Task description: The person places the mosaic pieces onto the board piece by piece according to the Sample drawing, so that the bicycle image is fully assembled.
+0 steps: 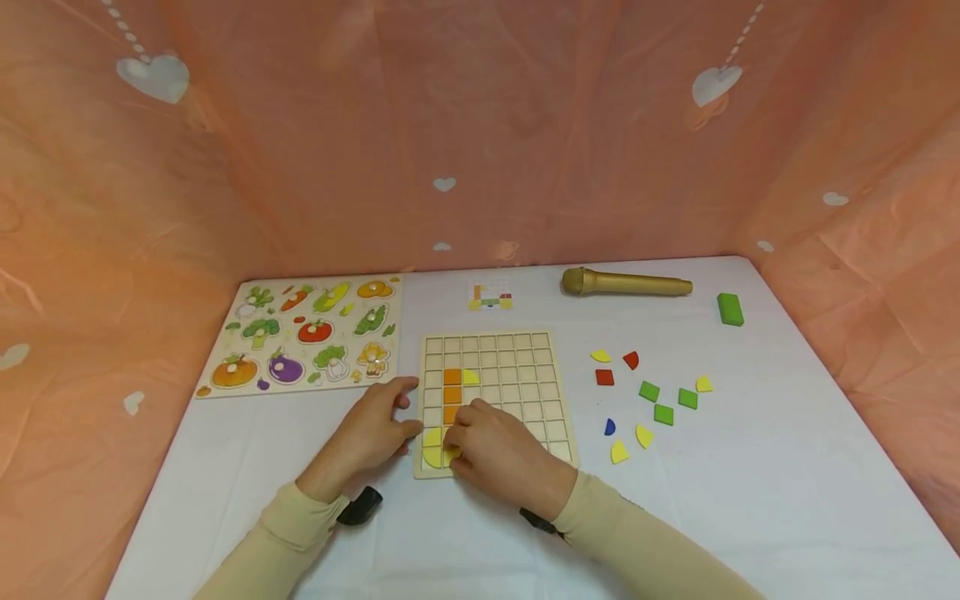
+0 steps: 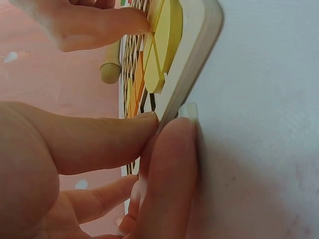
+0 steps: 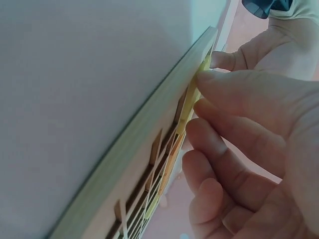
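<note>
My left hand (image 1: 367, 427) is at the left edge of a wooden grid board (image 1: 491, 342), its thumb and a finger gripping that edge in the left wrist view. Over the board's near left corner, my right hand (image 1: 498, 450) has thumb and index finger on a yellow quarter-round piece (image 1: 452, 455), partly hidden by the fingers. Beside it, other yellow pieces (image 1: 432, 446) fill cells. Orange squares (image 1: 452, 394) form a column above, with a yellow quarter-round (image 1: 470, 377) to the right of the top one.
Loose yellow, red, blue and green pieces (image 1: 663, 414) lie right of the board. Behind are a small pattern card (image 1: 490, 295), a gold microphone (image 1: 630, 283) and a green block (image 1: 730, 309). A vegetable puzzle (image 1: 352, 377) lies at the back left.
</note>
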`<state>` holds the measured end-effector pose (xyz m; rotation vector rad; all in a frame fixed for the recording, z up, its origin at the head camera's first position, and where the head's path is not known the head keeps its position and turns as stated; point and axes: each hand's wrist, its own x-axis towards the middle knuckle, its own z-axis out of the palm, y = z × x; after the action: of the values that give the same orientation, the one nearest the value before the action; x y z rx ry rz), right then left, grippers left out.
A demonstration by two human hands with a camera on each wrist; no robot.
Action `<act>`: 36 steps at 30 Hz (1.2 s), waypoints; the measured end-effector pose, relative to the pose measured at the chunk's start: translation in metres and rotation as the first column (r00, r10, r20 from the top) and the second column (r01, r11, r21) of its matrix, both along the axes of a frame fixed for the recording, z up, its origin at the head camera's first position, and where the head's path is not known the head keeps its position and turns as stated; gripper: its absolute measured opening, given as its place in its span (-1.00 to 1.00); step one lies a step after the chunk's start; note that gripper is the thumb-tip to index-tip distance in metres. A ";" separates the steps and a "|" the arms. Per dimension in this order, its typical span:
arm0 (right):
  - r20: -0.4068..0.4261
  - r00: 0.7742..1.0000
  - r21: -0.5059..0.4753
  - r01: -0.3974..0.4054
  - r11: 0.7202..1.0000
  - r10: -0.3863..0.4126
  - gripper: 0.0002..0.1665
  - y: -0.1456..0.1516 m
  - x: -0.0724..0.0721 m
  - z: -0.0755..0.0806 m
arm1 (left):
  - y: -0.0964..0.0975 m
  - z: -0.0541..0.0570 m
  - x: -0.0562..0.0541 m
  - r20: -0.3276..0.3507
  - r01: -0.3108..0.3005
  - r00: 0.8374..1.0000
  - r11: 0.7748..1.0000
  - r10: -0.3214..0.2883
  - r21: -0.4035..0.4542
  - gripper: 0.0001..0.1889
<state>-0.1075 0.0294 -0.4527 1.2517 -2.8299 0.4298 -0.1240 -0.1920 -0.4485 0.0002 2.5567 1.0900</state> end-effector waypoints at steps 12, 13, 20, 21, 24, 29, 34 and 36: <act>-0.002 1.000 -0.007 0.009 1.000 -0.009 -0.92 0.002 -0.002 0.001 | 0.002 0.002 -0.005 -0.006 0.011 1.000 1.000 -0.011 -0.002 -0.28; -0.002 1.000 -0.008 0.009 1.000 -0.009 -0.92 0.002 -0.002 0.001 | 0.002 0.002 -0.005 -0.006 0.011 1.000 1.000 -0.011 -0.003 -0.28; -0.014 1.000 -0.014 -0.003 1.000 0.003 -0.91 0.003 -0.002 0.003 | 0.002 0.001 -0.004 -0.004 0.000 1.000 1.000 0.000 0.008 -0.28; -0.012 1.000 -0.019 -0.006 1.000 0.006 -0.91 0.004 -0.003 0.004 | 0.002 0.001 -0.003 -0.004 -0.002 1.000 1.000 0.002 0.008 -0.28; 0.016 1.000 -0.049 0.003 0.999 -0.002 -0.90 0.009 -0.004 0.008 | 0.001 0.001 -0.002 0.000 -0.009 1.000 1.000 0.009 0.011 -0.28; 0.058 0.996 -0.101 0.067 0.993 -0.061 -0.90 0.030 -0.009 0.015 | 0.002 -0.001 0.000 0.015 -0.023 1.000 1.000 0.022 0.014 -0.26; 0.065 0.988 -0.106 0.145 0.984 -0.138 -0.90 0.070 -0.010 0.014 | 0.002 -0.002 0.001 0.035 -0.038 0.999 0.999 0.037 0.028 -0.25; 0.057 0.984 -0.103 0.177 0.979 -0.172 -0.87 0.088 -0.010 0.013 | 0.002 -0.002 0.001 0.029 -0.037 0.999 0.999 0.036 0.028 -0.25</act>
<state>-0.1175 0.1176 -0.4396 0.9778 -2.8794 0.6034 -0.1230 -0.1899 -0.4508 -0.0547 2.5250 1.1323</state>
